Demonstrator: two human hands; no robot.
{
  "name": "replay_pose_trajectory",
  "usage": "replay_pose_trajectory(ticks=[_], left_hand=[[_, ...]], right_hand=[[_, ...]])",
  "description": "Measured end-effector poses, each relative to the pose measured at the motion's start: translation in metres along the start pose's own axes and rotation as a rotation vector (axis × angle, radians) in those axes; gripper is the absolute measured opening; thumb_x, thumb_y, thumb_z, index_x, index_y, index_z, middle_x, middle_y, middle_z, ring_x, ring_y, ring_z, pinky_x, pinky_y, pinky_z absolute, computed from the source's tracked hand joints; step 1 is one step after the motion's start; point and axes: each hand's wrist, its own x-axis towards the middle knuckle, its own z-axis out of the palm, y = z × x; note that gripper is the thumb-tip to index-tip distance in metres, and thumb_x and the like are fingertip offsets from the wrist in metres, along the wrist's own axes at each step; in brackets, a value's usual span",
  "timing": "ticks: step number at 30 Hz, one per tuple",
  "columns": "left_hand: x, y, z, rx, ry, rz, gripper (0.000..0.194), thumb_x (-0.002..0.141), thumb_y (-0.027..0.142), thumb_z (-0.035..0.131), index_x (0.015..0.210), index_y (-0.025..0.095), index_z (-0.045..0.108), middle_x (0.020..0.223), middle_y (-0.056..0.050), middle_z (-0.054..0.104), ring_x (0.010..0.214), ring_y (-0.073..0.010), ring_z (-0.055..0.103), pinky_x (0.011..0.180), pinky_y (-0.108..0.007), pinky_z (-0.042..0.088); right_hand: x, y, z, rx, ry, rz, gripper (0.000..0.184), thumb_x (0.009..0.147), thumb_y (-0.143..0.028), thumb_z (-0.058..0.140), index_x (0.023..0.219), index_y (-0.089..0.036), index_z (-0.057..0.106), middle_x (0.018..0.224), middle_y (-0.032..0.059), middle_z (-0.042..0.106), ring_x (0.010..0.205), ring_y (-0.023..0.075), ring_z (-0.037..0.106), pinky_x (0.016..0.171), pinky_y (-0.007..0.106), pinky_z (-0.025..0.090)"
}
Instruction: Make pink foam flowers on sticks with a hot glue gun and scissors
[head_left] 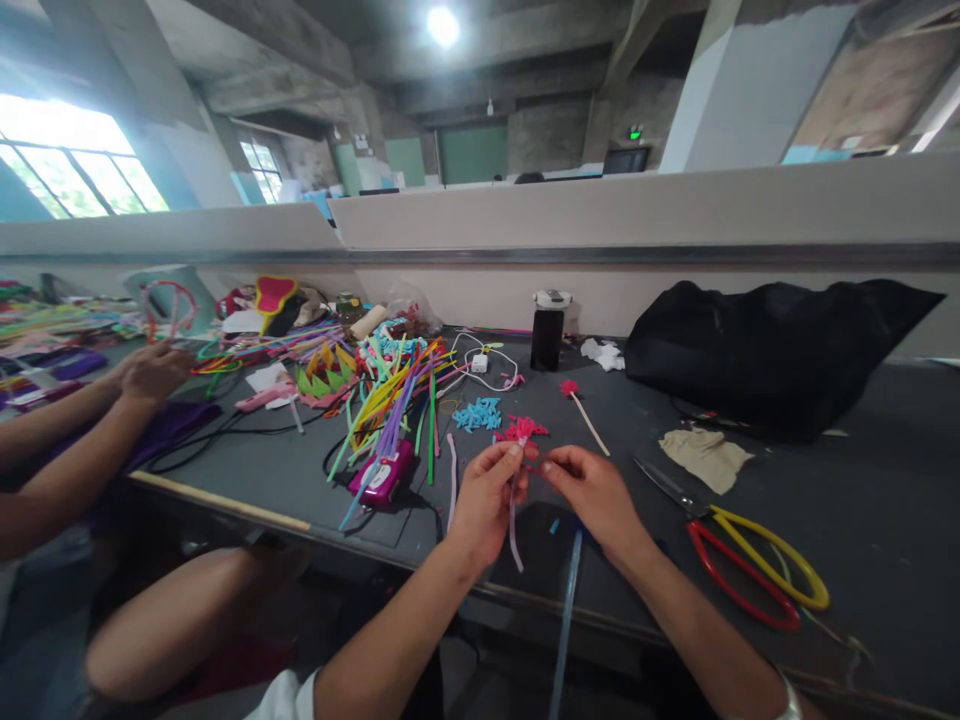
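Observation:
My left hand pinches a pale lilac pipe cleaner, its lower end hanging below the fingers. My right hand is just to the right, thumb and forefinger pressed together; whatever may be between them is too small to make out. Right behind my fingertips lies a pile of short pinkish-red pieces, partly hidden by the left hand. Short blue pieces are heaped a little farther back and left. A red fluffy head on a cream stem rests behind my right hand.
Large scissors with red and yellow handles lie at right, near a beige cloth and black bag. Colourful pipe cleaners cover a purple device at left. A dark bottle stands behind. A co-worker's hands work far left.

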Motion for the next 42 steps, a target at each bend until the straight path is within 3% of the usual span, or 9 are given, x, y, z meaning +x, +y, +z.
replay_pose_trajectory(ticks=[4, 7, 13, 16, 23, 29, 32, 36, 42], left_hand=[[-0.001, 0.000, 0.000, -0.014, -0.025, 0.000, 0.023, 0.071, 0.033, 0.079, 0.076, 0.013, 0.067, 0.081, -0.002, 0.063, 0.054, -0.0045, 0.045, 0.046, -0.018, 0.029], [-0.002, 0.000, 0.001, 0.010, -0.040, -0.025, 0.023, 0.073, 0.033, 0.077, 0.077, 0.013, 0.067, 0.075, -0.001, 0.061, 0.053, -0.0048, 0.044, 0.045, -0.018, 0.028], [-0.002, -0.001, 0.000, 0.051, -0.062, -0.045, 0.024, 0.074, 0.036, 0.076, 0.076, 0.013, 0.067, 0.061, 0.002, 0.051, 0.050, -0.0054, 0.041, 0.043, -0.018, 0.026], [-0.002, -0.003, 0.000, 0.054, -0.056, -0.037, 0.023, 0.075, 0.035, 0.075, 0.078, 0.013, 0.067, 0.062, 0.002, 0.051, 0.050, -0.0050, 0.041, 0.043, -0.018, 0.025], [-0.003, -0.005, 0.001, 0.031, -0.041, -0.053, 0.025, 0.073, 0.034, 0.078, 0.077, 0.013, 0.066, 0.058, 0.004, 0.049, 0.048, -0.0044, 0.038, 0.042, -0.017, 0.024], [-0.003, 0.001, 0.002, -0.020, -0.046, -0.087, 0.027, 0.071, 0.035, 0.078, 0.079, 0.013, 0.063, 0.069, 0.002, 0.056, 0.046, -0.0021, 0.035, 0.040, -0.016, 0.018], [-0.004, 0.003, 0.002, -0.024, -0.098, -0.162, 0.026, 0.075, 0.035, 0.073, 0.083, 0.013, 0.063, 0.064, 0.004, 0.052, 0.042, -0.0009, 0.024, 0.038, -0.016, 0.012], [-0.005, 0.003, 0.004, -0.045, -0.106, -0.253, 0.025, 0.074, 0.034, 0.072, 0.079, 0.013, 0.060, 0.057, 0.007, 0.044, 0.040, -0.0009, 0.020, 0.037, -0.017, 0.010], [-0.008, 0.003, 0.006, -0.024, -0.108, -0.274, 0.024, 0.075, 0.034, 0.070, 0.079, 0.013, 0.059, 0.056, 0.008, 0.040, 0.041, -0.0010, 0.019, 0.038, -0.017, 0.009]], right_hand=[[0.006, 0.005, -0.005, -0.027, -0.018, -0.029, 0.019, 0.064, -0.020, 0.063, 0.081, -0.021, 0.071, 0.079, 0.0020, 0.073, 0.075, 0.0189, 0.066, 0.076, 0.033, 0.050], [0.006, -0.002, -0.009, -0.019, -0.008, -0.068, 0.025, 0.071, -0.027, 0.063, 0.094, -0.023, 0.073, 0.093, 0.0033, 0.074, 0.085, 0.0195, 0.067, 0.081, 0.035, 0.050], [-0.001, -0.015, -0.014, 0.039, -0.048, -0.062, 0.030, 0.080, -0.044, 0.063, 0.098, -0.024, 0.076, 0.081, 0.0028, 0.074, 0.059, 0.0153, 0.060, 0.052, 0.027, 0.045], [-0.002, -0.016, -0.012, 0.064, -0.050, -0.055, 0.031, 0.079, -0.046, 0.065, 0.096, -0.022, 0.076, 0.074, 0.0020, 0.073, 0.053, 0.0131, 0.055, 0.048, 0.025, 0.041], [-0.003, -0.015, -0.010, 0.078, -0.027, -0.101, 0.024, 0.073, -0.043, 0.073, 0.085, -0.022, 0.075, 0.083, 0.0027, 0.074, 0.072, 0.0167, 0.062, 0.062, 0.027, 0.046], [-0.002, -0.012, -0.014, 0.124, 0.042, -0.105, 0.024, 0.076, -0.044, 0.071, 0.084, -0.022, 0.073, 0.074, 0.0010, 0.070, 0.059, 0.0136, 0.056, 0.052, 0.025, 0.040], [-0.003, -0.012, -0.014, 0.144, 0.089, -0.132, 0.024, 0.078, -0.045, 0.069, 0.088, -0.022, 0.073, 0.077, 0.0013, 0.070, 0.063, 0.0141, 0.057, 0.056, 0.026, 0.043], [-0.006, -0.015, -0.012, 0.119, 0.142, -0.204, 0.019, 0.079, -0.042, 0.069, 0.083, -0.023, 0.073, 0.087, 0.0028, 0.070, 0.082, 0.0184, 0.061, 0.074, 0.030, 0.047], [-0.009, -0.017, -0.012, -0.011, 0.216, -0.312, 0.014, 0.083, -0.038, 0.067, 0.084, -0.025, 0.073, 0.085, 0.0008, 0.067, 0.078, 0.0160, 0.060, 0.071, 0.029, 0.045]])
